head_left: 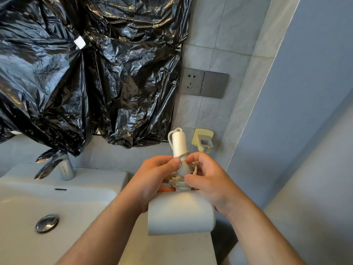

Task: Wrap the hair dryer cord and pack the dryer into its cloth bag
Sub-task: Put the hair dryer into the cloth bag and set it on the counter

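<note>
- The hair dryer point(181, 213) is held in the air above the right end of the bench point(172, 249), just beside the sink point(57, 199), with its white barrel nearest the camera and its handle pointing up and away.
- The barrel is seen as a smooth, matte white cylinder, lit warmly along its top edge.
- The cord point(178, 181) is wound in several pale, cream-coloured turns around the lower handle, bunched tightly where the handle meets the barrel.
- One loop of cord is carried up and over the handle's rounded white tip, close to the yellowish wall hook point(203, 139).
- The left hand point(152, 180) is closed around the handle from the left, thumb pressed onto the windings.
- The right hand point(207, 178) is curled in from the right, with cord pinched between thumb and fingertips against the handle.
- Black plastic sheeting point(86, 73) is spread over the wall behind, and a grey socket point(193, 81) is set in the tiles.
</note>
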{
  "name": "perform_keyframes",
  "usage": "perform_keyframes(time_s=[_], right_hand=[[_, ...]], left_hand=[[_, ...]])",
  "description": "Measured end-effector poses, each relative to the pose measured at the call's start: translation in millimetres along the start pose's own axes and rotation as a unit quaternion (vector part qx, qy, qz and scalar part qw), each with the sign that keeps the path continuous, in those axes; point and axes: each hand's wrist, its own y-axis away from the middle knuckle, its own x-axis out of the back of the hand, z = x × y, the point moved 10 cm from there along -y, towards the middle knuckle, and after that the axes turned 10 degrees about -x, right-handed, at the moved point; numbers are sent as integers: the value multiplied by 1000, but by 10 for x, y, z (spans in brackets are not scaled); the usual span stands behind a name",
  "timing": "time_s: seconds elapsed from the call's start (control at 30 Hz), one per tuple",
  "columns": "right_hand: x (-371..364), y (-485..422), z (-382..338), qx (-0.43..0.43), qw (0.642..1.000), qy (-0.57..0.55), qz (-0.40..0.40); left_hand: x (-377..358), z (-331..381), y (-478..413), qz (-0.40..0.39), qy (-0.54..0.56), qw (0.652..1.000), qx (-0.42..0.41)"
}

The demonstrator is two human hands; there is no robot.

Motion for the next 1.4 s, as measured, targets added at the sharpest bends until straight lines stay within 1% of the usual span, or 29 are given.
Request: perform_keyframes(time_s=[0.1, 0.17, 0.3, 0.4, 0.47, 0.53, 0.6, 0.67, 0.7, 0.73, 0.77, 0.8, 0.87, 0.9, 0.97, 1.03, 1.1, 1.23, 1.33, 1.4], right_hand=[[3, -8, -12, 12, 999, -33, 3], [3, -3, -14, 18, 999, -33, 7], [-23, 13, 11, 13, 998, -54, 1], [20, 28, 12, 0, 998, -43, 38], [86, 41, 44, -9, 996, -55, 65], [192, 63, 194, -34, 991, -96, 91], [273, 120, 488, -83, 978, -153, 113], [181, 177, 754, -124, 960, -237, 85], [106, 199, 823, -127, 948, -284, 65], [64, 211, 834, -113, 937, -324, 56], [85, 202, 832, -89, 930, -352, 64], [139, 199, 816, -68, 925, -362, 89], [291, 187, 803, -36, 921, -359, 148], [358, 188, 796, -21, 920, -354, 165], [461, 207, 791, -19, 922, -344, 177], [519, 237, 799, -43, 927, -333, 166], [510, 246, 797, -70, 941, -302, 133], [354, 236, 813, -108, 953, -271, 79], [164, 262, 851, -129, 949, -286, 33], [20, 272, 890, -120, 950, -289, 8]], left_hand=[[4, -35, 6, -3, 17, 1000, -1], [17, -73, 19, -2, 28, 1000, -1], [108, -204, 42, 34, 63, 997, 18], [165, -307, 65, 64, 103, 992, 34], [167, -344, 71, 69, 121, 990, 36], [188, -342, 69, 84, 132, 987, 27], [223, -321, 70, 111, 150, 982, 11], [250, -291, 71, 136, 160, 977, -17], [248, -275, 68, 147, 154, 977, -34], [236, -259, 74, 155, 143, 976, -52], [220, -255, 85, 166, 134, 975, -67], [203, -262, 97, 173, 128, 973, -77], [148, -285, 124, 167, 121, 975, -82], [146, -292, 138, 164, 112, 977, -80], [258, -272, 186, 181, 99, 975, -77], [469, -212, 238, 219, 116, 965, -85], [664, -120, 296, 244, 131, 955, -103], [759, -109, 491, 249, 80, 962, -77], [884, -155, 754, 319, 92, 939, -92], [980, -169, 968, 364, 111, 919, -104]])
